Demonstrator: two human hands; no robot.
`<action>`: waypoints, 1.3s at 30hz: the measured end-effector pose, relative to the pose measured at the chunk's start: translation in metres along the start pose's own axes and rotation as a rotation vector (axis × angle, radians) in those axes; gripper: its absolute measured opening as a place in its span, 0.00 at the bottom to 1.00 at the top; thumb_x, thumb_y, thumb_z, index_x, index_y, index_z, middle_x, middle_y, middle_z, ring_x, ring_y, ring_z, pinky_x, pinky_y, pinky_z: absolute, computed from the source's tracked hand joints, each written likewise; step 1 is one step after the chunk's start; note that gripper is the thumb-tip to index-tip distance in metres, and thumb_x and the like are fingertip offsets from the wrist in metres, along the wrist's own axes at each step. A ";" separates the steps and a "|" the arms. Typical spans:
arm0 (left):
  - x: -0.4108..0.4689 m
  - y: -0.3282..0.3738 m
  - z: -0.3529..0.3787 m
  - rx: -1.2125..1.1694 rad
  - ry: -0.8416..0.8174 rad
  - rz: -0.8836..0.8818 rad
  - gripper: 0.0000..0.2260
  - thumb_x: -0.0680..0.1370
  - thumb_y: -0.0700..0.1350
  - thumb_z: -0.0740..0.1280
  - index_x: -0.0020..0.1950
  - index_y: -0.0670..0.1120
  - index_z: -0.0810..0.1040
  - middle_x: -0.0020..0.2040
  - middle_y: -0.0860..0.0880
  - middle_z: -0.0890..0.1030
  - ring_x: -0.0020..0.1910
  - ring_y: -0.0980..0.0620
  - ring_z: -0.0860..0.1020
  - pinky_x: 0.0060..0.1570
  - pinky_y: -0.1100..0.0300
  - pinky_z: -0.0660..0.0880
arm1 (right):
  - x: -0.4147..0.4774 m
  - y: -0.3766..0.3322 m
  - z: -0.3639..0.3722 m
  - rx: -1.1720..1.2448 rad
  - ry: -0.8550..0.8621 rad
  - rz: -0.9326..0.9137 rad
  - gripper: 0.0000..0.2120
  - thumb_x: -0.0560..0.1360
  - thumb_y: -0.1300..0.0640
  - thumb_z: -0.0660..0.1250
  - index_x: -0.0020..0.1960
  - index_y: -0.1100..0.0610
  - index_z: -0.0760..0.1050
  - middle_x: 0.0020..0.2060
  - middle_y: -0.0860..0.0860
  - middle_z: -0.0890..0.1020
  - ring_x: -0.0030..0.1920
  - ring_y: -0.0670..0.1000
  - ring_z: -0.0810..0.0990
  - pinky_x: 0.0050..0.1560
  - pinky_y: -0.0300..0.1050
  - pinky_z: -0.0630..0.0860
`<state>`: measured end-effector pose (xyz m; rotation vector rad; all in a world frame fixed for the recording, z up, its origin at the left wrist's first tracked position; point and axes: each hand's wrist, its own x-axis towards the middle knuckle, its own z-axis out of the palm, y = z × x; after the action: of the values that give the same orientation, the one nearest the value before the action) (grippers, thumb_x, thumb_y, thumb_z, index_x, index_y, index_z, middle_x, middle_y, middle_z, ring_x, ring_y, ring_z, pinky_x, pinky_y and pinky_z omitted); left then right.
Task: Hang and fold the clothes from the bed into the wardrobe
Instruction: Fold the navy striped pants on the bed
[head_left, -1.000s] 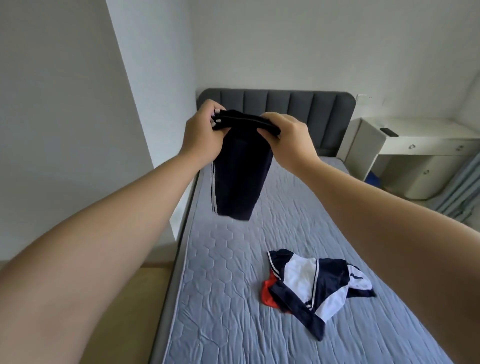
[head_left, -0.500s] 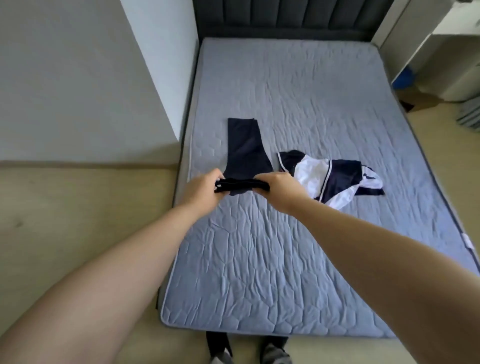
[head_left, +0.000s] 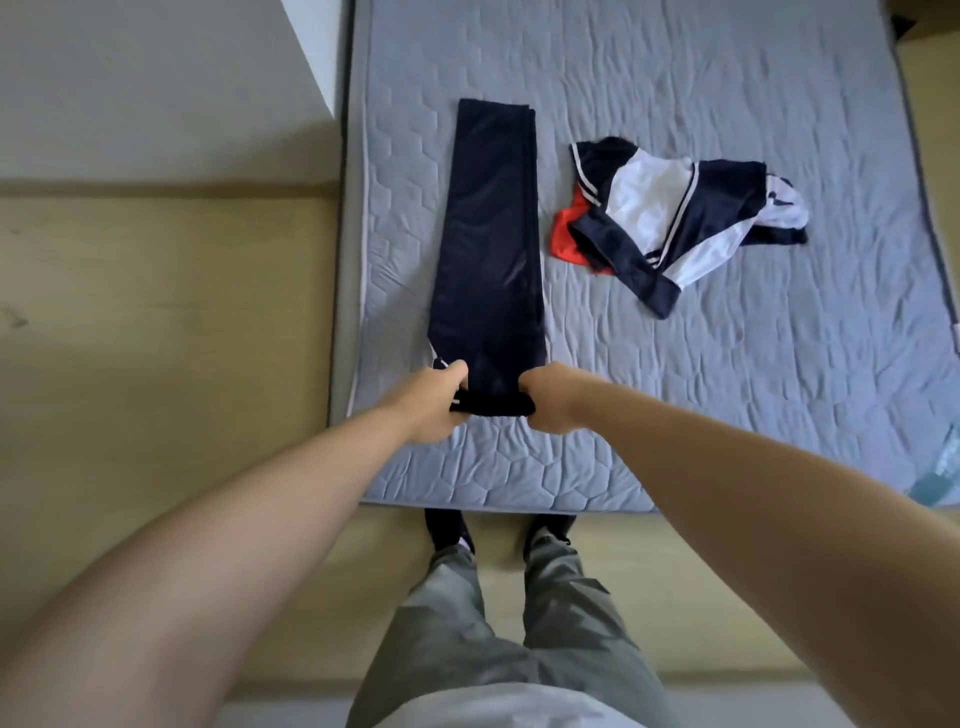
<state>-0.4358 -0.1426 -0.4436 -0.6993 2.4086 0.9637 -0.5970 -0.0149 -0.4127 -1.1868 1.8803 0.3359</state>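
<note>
Trousers (head_left: 488, 234) are lying flat along the left side of the bed (head_left: 727, 389), legs stacked one on the other and running away from the person, and both hands are working the near end. On one corner of the waistband (head_left: 491, 411) the left hand (head_left: 431, 405) is gripping, on the other the right hand (head_left: 550, 397) is clamping down, fingers curled tight round the bunched fabric on each side.

To do this well, I'd say, the hands are wanting a gentle pull toward the foot of the bed so the legs are drawing taut. Then the waistband is going down square before any fold (a crooked start is going to show in every fold after).

The cloth is looking thin and slick, dark navy with a slight sheen, a white stripe peeking out by the left hand. It's probably sliding easily on itself, so smoothing matters. The mattress cover is grey, quilted in hexagons and wrinkled.

Near the trousers but apart from them, a jacket (head_left: 670, 213) is sitting crumpled, with navy and white panels, thin white piping and red showing underneath.
</note>
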 end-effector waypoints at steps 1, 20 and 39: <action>-0.005 -0.001 0.006 -0.025 -0.004 -0.015 0.09 0.77 0.46 0.69 0.49 0.49 0.68 0.41 0.50 0.78 0.41 0.46 0.78 0.36 0.53 0.73 | -0.003 -0.002 0.007 0.019 -0.004 -0.001 0.07 0.71 0.61 0.61 0.47 0.52 0.71 0.42 0.52 0.76 0.38 0.53 0.77 0.32 0.45 0.73; -0.075 -0.028 0.085 -0.540 -0.918 -0.443 0.14 0.76 0.36 0.72 0.60 0.44 0.78 0.48 0.44 0.86 0.47 0.45 0.85 0.49 0.52 0.82 | -0.024 -0.032 0.121 0.564 -0.740 0.079 0.25 0.71 0.66 0.72 0.67 0.58 0.71 0.69 0.59 0.71 0.59 0.60 0.79 0.57 0.51 0.81; 0.175 -0.102 0.057 -0.549 0.234 -0.291 0.13 0.76 0.57 0.71 0.54 0.51 0.77 0.51 0.53 0.82 0.51 0.51 0.80 0.54 0.56 0.76 | 0.191 0.066 0.063 0.964 0.338 0.157 0.18 0.77 0.48 0.70 0.64 0.52 0.73 0.50 0.48 0.82 0.49 0.50 0.82 0.50 0.44 0.78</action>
<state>-0.4973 -0.2151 -0.6315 -1.3802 2.1388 1.4954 -0.6522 -0.0577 -0.6123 -0.4424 2.0242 -0.6759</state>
